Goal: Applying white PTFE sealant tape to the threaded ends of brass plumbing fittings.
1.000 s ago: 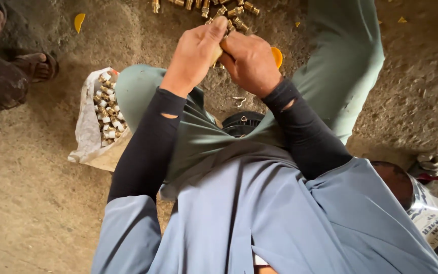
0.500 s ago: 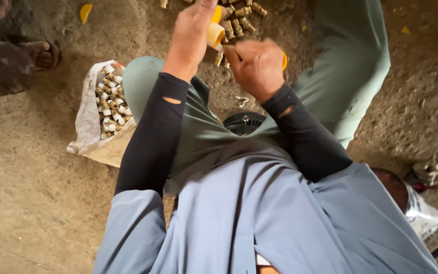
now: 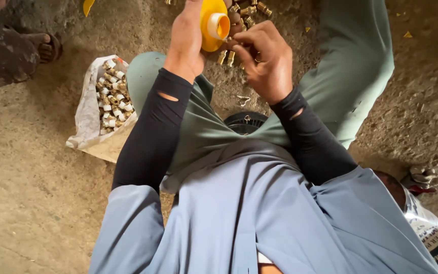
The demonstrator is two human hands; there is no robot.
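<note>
Yellow tape spool (image 3: 213, 25) in left hand (image 3: 187, 43) grip, right hand (image 3: 264, 61) just beside.

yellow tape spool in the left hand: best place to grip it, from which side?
Probably by the flat yellow rim of the spool, pinched edge-on from the left, as the left hand holds it. That keeps the white tape hub, facing the right hand, open.

sleeves: black, torn near wrists | shirt: light blue | trousers: grey-green | hands (image 3: 267, 61): bare
</note>
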